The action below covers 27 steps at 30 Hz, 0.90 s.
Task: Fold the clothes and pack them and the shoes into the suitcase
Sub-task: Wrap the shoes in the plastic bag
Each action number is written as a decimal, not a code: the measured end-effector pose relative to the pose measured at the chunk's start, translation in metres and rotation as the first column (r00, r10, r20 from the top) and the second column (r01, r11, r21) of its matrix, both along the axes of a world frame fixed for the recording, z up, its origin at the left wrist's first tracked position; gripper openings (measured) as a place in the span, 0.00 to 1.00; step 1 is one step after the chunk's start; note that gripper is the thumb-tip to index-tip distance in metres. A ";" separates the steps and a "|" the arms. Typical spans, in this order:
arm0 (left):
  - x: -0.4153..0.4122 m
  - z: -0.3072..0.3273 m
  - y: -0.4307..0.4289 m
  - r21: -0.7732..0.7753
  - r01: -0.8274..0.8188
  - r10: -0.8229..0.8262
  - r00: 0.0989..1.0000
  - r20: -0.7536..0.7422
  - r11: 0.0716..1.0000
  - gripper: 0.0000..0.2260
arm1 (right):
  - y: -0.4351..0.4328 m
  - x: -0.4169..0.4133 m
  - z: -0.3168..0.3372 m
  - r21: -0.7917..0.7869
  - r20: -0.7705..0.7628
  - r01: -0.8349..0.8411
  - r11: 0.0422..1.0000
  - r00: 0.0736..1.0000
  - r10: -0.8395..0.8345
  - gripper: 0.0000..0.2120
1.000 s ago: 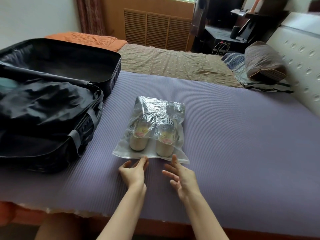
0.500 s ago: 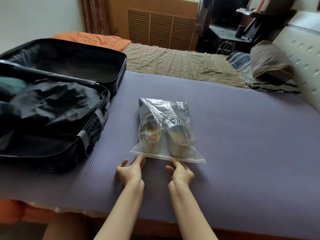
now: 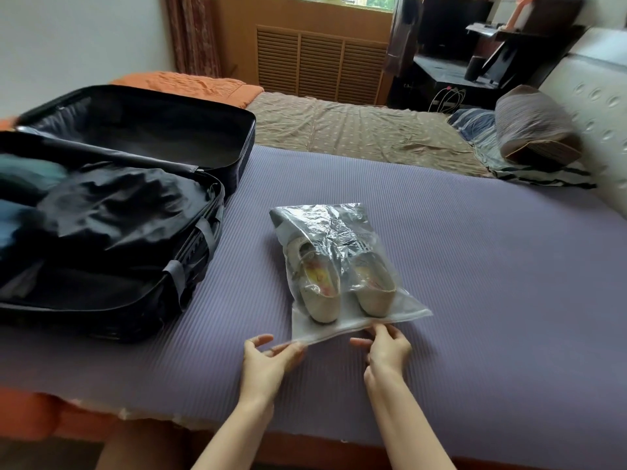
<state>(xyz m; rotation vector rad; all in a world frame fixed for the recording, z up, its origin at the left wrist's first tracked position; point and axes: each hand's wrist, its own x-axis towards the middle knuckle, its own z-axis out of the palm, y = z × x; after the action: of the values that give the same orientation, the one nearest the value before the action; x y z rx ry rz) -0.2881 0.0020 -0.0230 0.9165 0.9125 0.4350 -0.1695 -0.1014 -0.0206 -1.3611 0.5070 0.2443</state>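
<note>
A clear plastic bag [image 3: 336,232] lies on the purple mat [image 3: 475,283] with a pair of beige shoes [image 3: 325,290] inside, heels toward me. My left hand [image 3: 268,359] pinches the bag's near edge at its left corner. At the right part of that same edge, my right hand [image 3: 386,347] pinches the bag too. The black suitcase [image 3: 190,269] lies open at the left, with dark folded clothes [image 3: 112,205] in its near half and its far half showing only black lining.
Beyond the mat lie a tan patterned sheet [image 3: 356,130] and an orange blanket [image 3: 190,84]. A striped pillow [image 3: 536,127] rests by the white padded headboard [image 3: 597,106] at the right. The bed's front edge runs just below my wrists.
My hands came together at the bag's near edge and took hold of it. The bag has turned slightly, its near edge now slanting and a little raised.
</note>
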 end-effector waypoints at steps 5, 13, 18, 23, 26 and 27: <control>0.004 0.021 0.022 0.224 0.104 -0.092 0.994 -0.065 0.969 0.13 | -0.029 0.023 0.001 -0.113 0.044 0.017 0.993 0.999 -0.012 0.06; 0.120 0.052 0.142 0.779 0.353 -0.066 0.924 -0.376 0.518 0.21 | -0.021 0.027 -0.003 -0.165 0.147 0.051 0.985 0.989 -0.027 0.13; 0.183 0.049 0.192 0.656 0.680 -0.104 0.716 -0.691 0.328 0.29 | -0.018 0.035 0.002 -0.101 0.220 0.170 0.980 0.965 -0.145 0.15; 0.211 0.043 0.189 0.512 0.766 -0.263 0.625 -0.735 0.389 0.33 | -0.023 0.057 0.006 -0.153 0.257 0.188 0.970 0.955 -0.145 0.17; 0.216 0.038 0.184 0.532 0.740 -0.265 0.655 -0.708 0.411 0.32 | -0.022 0.065 0.012 -0.183 0.236 0.119 0.976 0.969 -0.074 0.27; 0.215 0.036 0.182 0.526 0.754 -0.280 0.643 -0.713 0.393 0.30 | -0.021 0.067 0.012 -0.196 0.233 0.093 0.976 0.971 -0.046 0.29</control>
<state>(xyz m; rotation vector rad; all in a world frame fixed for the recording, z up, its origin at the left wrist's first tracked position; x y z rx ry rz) -0.0730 0.1839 0.0135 2.2241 0.8002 -0.0540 -0.1027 -0.1226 -0.0085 -1.5470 0.3940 -0.0242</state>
